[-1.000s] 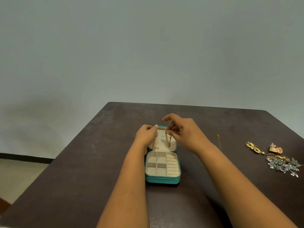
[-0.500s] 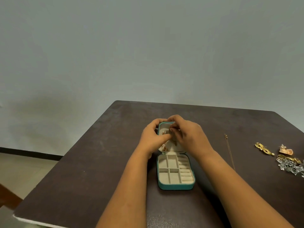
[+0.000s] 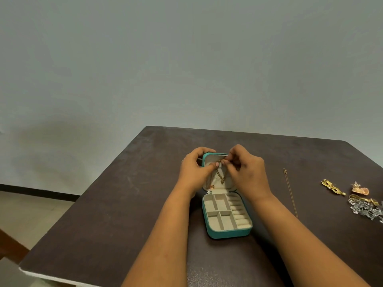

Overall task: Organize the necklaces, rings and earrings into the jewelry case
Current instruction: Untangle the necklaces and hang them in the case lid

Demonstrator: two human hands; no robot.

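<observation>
Spanning the view, dark table (image 3: 116,204) carries teal jewelry case (image 3: 228,232) open at centre, lid propped up at 12 o'clock. Left hand (image 3: 192,172) grips the lid edge, likely steadying it. Right hand (image 3: 246,172) pinches gold necklace (image 3: 220,176) at the lid's top, apparently hooking it there. Remaining jewelry pile (image 3: 362,206) lies at 3 o'clock.

Both hands cover the lid of the jewelry case (image 3: 228,233): left hand (image 3: 193,172) hides its left edge, right hand (image 3: 247,172) its right side. Top end of the gold chain (image 3: 220,177) lost among fingertips; hook not visible. Silver jewelry pile (image 3: 365,210) cut by right edge, pieces too small to sort. Desk (image 3: 103,204) near edge cut off.
</observation>
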